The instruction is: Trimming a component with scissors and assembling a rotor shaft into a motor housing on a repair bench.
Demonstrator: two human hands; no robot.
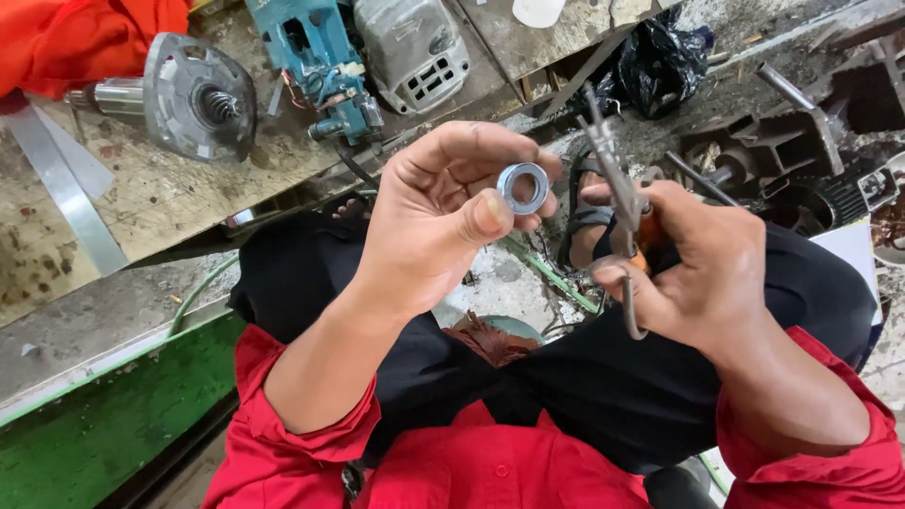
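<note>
Above the lap, left hand pinching a steel ring; right hand clenched on pliers. Seemingly mid-inspection; steady alignment needed next.

Worn, stained wooden tabletop at upper left. On it: orange cloth, motor rotor with round end plate, teal tool body, grey vented housing, flat metal strips. Below: gritty concrete floor.

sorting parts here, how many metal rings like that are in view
1: a silver ring pinched between thumb and fingers of the left hand. The right hand holds pliers. Others may be hidden among the clutter.
</note>
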